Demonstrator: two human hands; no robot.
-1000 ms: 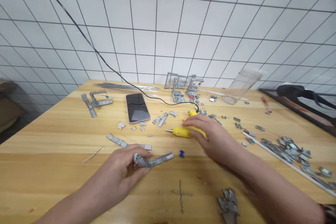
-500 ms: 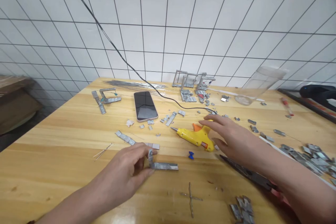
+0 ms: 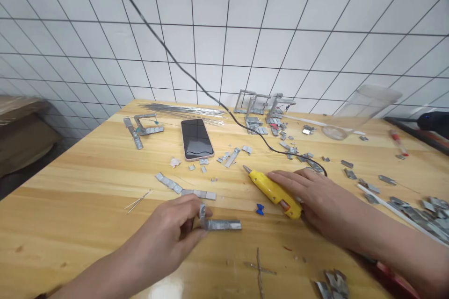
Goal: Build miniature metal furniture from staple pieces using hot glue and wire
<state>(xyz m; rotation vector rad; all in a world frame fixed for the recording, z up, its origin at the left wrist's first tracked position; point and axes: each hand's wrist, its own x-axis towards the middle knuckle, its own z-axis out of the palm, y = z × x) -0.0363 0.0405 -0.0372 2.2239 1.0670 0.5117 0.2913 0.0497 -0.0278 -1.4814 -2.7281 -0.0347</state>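
- Head view shows your left hand (image 3: 171,233) low and left of centre on the wooden table (image 3: 87,196), fingers curled and pinched on the bent end of an L-shaped metal strip (image 3: 219,223).
- That strip lies flat on the table; its short leg stands up between your thumb and fingertips, and its long leg points right, away from the hand.
- Your right hand (image 3: 315,201) rests on the yellow glue gun (image 3: 271,190), fingers partly closed around its rear half. The thumb side is hidden, so you cannot tell how firm the hold is.
- The glue gun lies tilted on the table, nozzle pointing up-left, well apart from the strip. Its black cord (image 3: 196,84) runs from behind your right hand across the table and up past the tiled wall.
- A small blue clip (image 3: 260,209) sits between the strip and the glue gun, touching neither.
- A chain of flat metal pieces (image 3: 184,188) lies just beyond your left hand.
- A phone (image 3: 197,139) lies face up farther back, screen dark.
- Loose metal pieces (image 3: 417,208) are scattered along the right side of the table.
- A clear plastic cup (image 3: 358,110) lies on its side near the far right edge.
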